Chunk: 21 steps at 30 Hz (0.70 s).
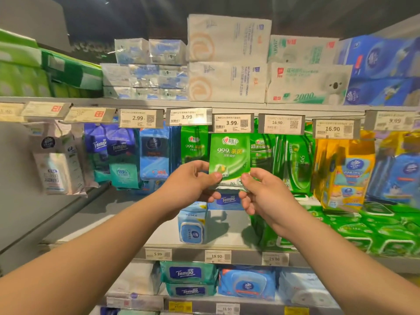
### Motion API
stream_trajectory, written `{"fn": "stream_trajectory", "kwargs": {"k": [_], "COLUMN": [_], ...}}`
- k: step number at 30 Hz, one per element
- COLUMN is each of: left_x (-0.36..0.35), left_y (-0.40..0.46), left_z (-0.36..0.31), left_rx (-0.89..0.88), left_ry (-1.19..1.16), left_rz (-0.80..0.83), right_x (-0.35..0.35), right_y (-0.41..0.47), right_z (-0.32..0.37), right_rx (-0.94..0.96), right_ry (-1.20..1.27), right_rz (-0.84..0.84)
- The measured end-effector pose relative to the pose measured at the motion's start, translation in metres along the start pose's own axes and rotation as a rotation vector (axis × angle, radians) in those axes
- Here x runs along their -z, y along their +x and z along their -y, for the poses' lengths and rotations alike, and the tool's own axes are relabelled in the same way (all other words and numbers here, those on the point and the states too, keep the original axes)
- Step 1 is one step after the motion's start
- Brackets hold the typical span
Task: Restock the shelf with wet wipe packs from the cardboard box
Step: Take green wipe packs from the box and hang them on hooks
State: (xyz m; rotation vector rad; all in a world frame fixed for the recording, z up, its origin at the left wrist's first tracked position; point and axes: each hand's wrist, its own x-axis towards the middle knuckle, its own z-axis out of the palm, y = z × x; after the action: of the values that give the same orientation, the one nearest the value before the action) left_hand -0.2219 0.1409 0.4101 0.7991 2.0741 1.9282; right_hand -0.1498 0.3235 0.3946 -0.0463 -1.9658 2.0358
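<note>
A wipe pack [229, 156] sits between both hands, left hand [193, 185] and right hand [263, 196], before hanging packs [194, 144], under the price tag [233, 123].

**Both hands raised, pinching one pack**

Both arms bare, reaching forward and up from the lower corners, converging toward the pack [229, 160]. Left hand [193, 185] at the pack's lower left corner: thumb on the front face, fingers curled behind and below. Right hand [261, 192] at the pack's lower right corner: thumb and forefinger pinch the bottom edge, other fingers loosely curled beneath. The hands sit close together just under the pack, knuckles nearly facing, not touching each other. Wrists straight, forearms angled inward.
</note>
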Motion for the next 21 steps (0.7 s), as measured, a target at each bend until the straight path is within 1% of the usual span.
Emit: {"fn": "stream_trajectory", "kwargs": {"k": [7, 21], "left_x": [0.003, -0.001], "left_y": [0.016, 0.017], "left_z": [0.002, 0.019], "left_rx": [0.006, 0.041], "left_ry": [-0.004, -0.006], "left_rz": [0.001, 0.009], "right_x": [-0.001, 0.005], "right_y": [0.019, 0.02], "right_z": [-0.004, -0.021], "right_rx": [0.003, 0.0], "right_ry": [-0.001, -0.054], "right_rz": [-0.012, -0.031]}}
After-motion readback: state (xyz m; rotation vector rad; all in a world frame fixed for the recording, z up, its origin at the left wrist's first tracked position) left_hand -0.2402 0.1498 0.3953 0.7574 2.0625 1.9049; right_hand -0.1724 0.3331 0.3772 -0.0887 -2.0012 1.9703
